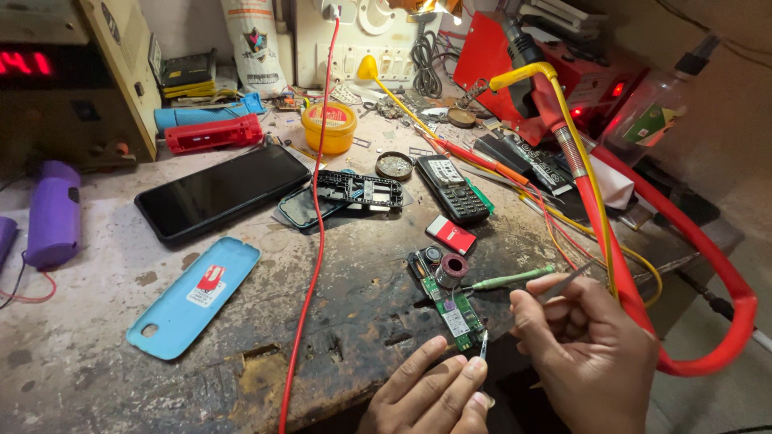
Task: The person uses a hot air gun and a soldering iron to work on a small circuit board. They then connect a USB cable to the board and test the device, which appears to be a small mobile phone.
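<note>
lower centre of frame: green circuit board point(450, 301) lies flat on the worn bench point(96, 354), near its front edge. a solder spool point(451, 269) sits on the board's upper end. a green-handled tool point(511, 279) lies just right of the spool, tip pointing left.

left hand point(430, 394), bottom centre: fingers extended, pinching a thin metal tool point(483, 344) whose tip is at the board's lower right corner. whether tip touches the board: cannot tell.

right hand point(591, 345), lower right: curled around the red hot-air handle point(603, 217), nozzle hidden behind the fingers; red hose loops to the right edge. a thin metal piece point(572, 280) sticks out above the fingers.

centre: keypad phone point(452, 189), small red battery point(450, 235) below it, black phone frame point(358, 190) to its left. left of centre: black smartphone point(217, 193), face up. lower left: blue back cover point(193, 297). upper centre: yellow flux tub point(329, 127). a red wire point(315, 265) runs from top centre down to the bottom edge. left edge: purple cylinder point(52, 213).
</note>
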